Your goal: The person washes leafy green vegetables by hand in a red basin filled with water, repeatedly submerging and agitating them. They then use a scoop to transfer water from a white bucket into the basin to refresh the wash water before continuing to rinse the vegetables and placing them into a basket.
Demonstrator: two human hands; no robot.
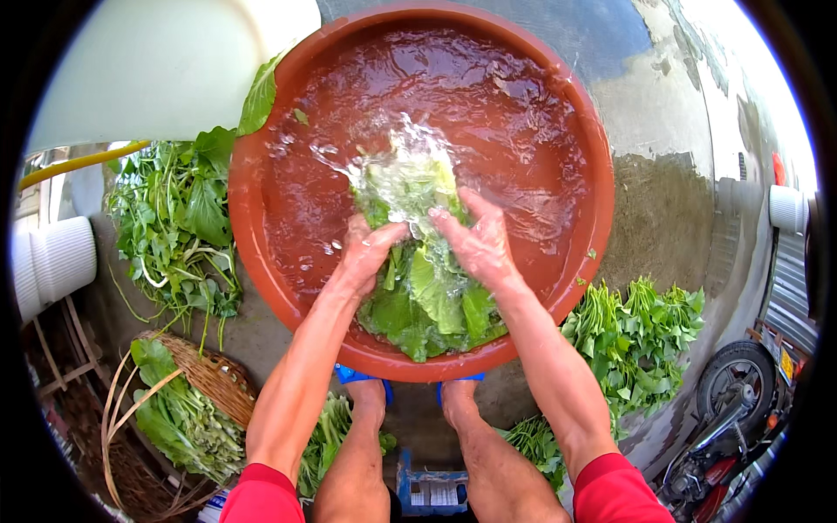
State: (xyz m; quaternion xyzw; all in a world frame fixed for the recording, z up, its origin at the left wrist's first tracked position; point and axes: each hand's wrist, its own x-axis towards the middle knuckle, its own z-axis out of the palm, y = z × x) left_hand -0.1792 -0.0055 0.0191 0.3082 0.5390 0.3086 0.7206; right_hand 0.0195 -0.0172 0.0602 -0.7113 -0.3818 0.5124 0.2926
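A bunch of leafy greens lies in the water of a round reddish-brown basin. Its pale stalks point away from me under splashing water, and its broad leaves spread towards the near rim. My left hand grips the bunch on its left side, the thumb over the stalks. On the right side my right hand is against the bunch with thumb and fingers spread and wet; its hold is partly hidden by splashes. A loose leaf hangs over the basin's upper left rim.
Leafy vines are heaped left of the basin, near a yellow hose. A wicker basket with greens stands lower left. Bundled green leaves lie on the right, with a motorcycle beyond. A blue stool is between my legs.
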